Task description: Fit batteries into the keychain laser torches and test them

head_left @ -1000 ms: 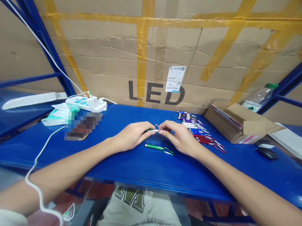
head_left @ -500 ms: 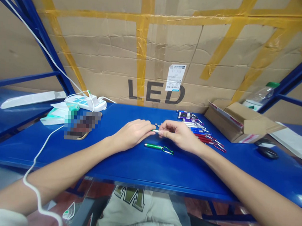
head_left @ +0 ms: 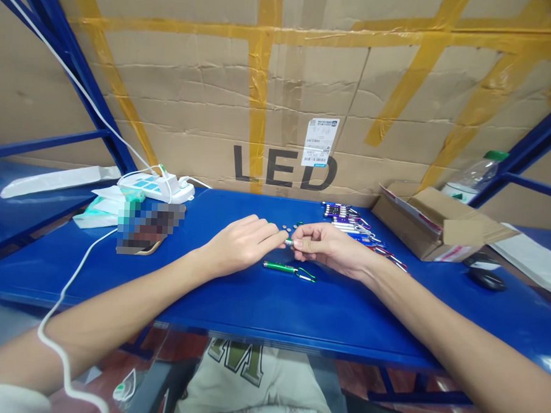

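Head view: your right hand (head_left: pixel 323 248) pinches a small cylinder (head_left: pixel 289 242); left hand (head_left: pixel 239 247), fingers together, contents hidden; slack pinch may drop it.

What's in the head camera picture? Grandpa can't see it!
A person's right hand pinches a small shiny piece by the left hand over a blue table. Nearer lies a green tube with a clip; colourful tubes lie beyond the right hand.

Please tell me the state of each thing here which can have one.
Right hand: pinching a small shiny part
Left hand: curled, contents hidden
Green tube: lying flat, clip attached
Small cardboard box: open
Large carton: taped
Bottle: capped
Power strip: cabled up
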`<state>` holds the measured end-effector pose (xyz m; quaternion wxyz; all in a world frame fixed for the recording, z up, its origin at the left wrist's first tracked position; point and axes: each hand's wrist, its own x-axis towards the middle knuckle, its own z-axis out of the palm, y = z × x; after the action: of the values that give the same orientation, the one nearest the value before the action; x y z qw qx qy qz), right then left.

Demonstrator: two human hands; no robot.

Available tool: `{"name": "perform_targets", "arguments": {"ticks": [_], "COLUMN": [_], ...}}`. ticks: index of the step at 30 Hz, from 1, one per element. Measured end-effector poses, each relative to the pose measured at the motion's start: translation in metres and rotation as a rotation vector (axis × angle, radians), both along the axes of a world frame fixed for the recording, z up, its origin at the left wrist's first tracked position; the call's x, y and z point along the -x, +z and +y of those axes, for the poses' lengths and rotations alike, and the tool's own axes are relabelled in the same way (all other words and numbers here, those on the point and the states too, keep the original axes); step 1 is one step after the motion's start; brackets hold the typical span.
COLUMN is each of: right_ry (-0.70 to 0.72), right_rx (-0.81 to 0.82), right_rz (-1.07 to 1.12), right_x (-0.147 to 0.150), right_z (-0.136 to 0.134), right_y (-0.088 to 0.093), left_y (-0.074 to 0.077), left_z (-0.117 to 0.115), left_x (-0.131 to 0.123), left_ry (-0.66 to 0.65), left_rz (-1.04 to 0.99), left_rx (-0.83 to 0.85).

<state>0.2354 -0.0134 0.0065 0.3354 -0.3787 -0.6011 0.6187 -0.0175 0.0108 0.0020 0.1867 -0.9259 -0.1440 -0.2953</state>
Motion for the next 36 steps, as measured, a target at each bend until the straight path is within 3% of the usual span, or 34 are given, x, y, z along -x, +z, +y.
{"name": "perform_targets", "arguments": {"ticks": [4, 12, 17, 27, 36], "right_ry": [-0.039, -0.174, -0.239, -0.191, -0.167], "right_rx": [-0.158, -0.671, -0.985, -1.125, -1.218], "right_rz": [-0.027, -0.294, -0.455, -0.461, -0.517], "right_x": [0.001, 0.000, 0.000, -0.001, -0.001], "right_z": [0.001, 0.003, -0.003, -0.005, -0.004], "right_y": [-0.001, -0.011, -0.010, -0.008, -0.009], "left_y": [-0.007, -0.010, -0.008, -0.003, 0.000], "left_z": [0.003, 0.004, 0.003, -0.001, -0.003], "left_x": [-0.002, -0.004, -0.006, -0.008, -0.008], "left_ry": [-0.015, 0.040, 0.035, -0.004, 0.009], "left_rz": [-0.106, -0.203, -0.270, -0.270, -0.293], "left_rx": [0.025, 0.290, 0.538, 0.756, 1.060]}}
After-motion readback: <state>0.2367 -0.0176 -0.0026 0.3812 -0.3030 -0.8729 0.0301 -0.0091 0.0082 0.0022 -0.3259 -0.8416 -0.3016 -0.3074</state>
